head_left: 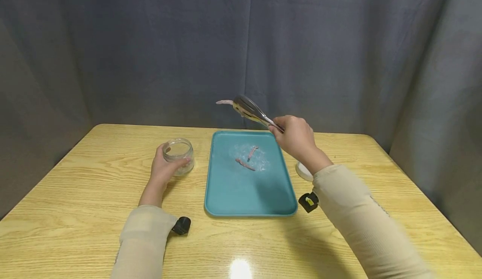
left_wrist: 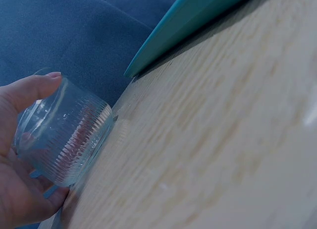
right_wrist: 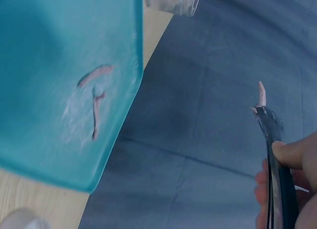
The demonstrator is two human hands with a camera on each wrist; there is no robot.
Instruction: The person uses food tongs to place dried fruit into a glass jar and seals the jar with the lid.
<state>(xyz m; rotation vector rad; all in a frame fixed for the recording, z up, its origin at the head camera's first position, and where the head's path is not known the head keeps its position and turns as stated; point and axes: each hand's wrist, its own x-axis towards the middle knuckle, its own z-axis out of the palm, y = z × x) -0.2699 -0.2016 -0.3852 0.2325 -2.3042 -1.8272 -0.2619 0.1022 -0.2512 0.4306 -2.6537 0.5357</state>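
My right hand (head_left: 297,137) grips metal tongs (head_left: 253,108), raised above the far edge of the teal tray (head_left: 229,195). A pale pink, thin strip (head_left: 224,102) is caught between the tong tips, one end sticking out to the left. Around a clear ribbed glass jar (head_left: 184,168), standing on the table left of the tray, curl the fingers and thumb of my left hand (head_left: 162,170). The jar's top is uncovered, and something pinkish shows through its wall in the left wrist view. Two similar pink strips (head_left: 245,165) lie on the tray amid white powder.
A white round lid (head_left: 303,172) lies on the wooden table (head_left: 94,187), right of the tray and partly behind my right forearm. Grey-blue curtains (head_left: 169,53) hang behind the table and at both sides.
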